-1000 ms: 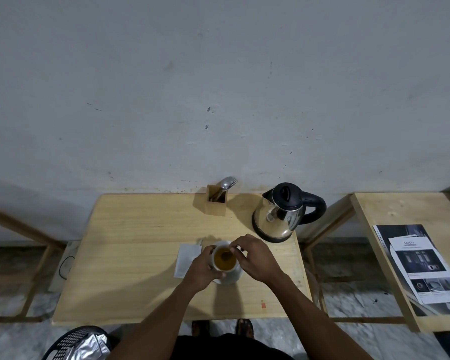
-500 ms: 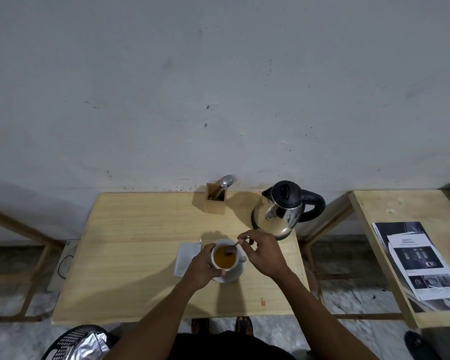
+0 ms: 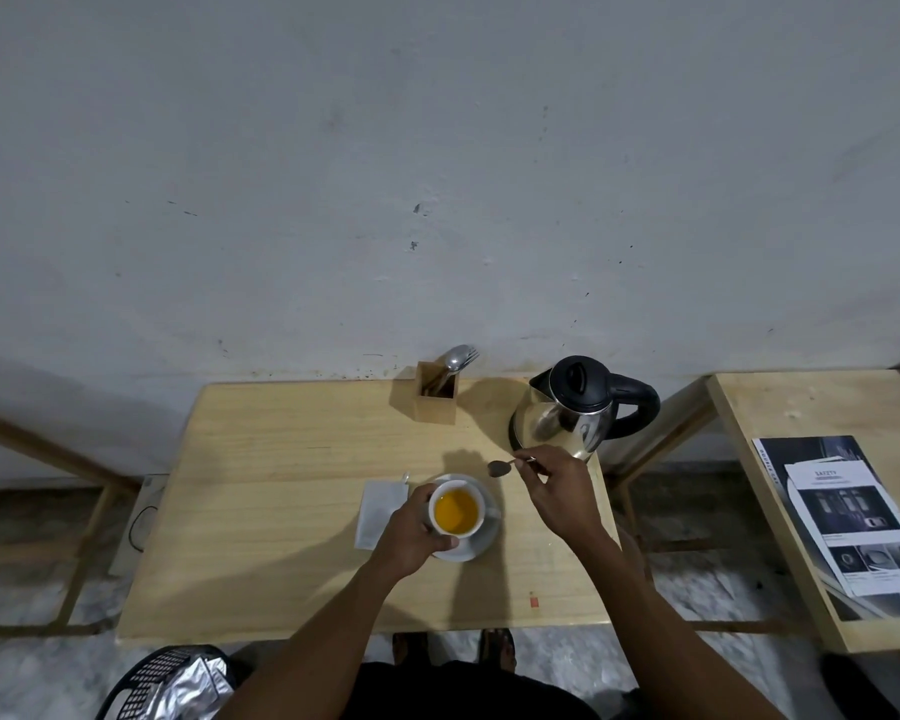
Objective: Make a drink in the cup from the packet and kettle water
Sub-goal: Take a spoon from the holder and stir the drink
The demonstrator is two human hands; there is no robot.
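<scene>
Both hands busy: our left hand (image 3: 411,532) grips the cup (image 3: 457,510) steady on its saucer (image 3: 481,543); our right hand (image 3: 559,485) pinches the spoon (image 3: 505,466) clear, at two o'clock, probably done stirring.

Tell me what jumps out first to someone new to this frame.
The white cup of bright orange drink at the table's middle, standing on a saucer and gripped by the left hand. Just beyond it to the right, the right hand holds a small spoon clear of the cup. Behind that, the shiny steel kettle with its black lid sits at the back right by the wall.
</scene>
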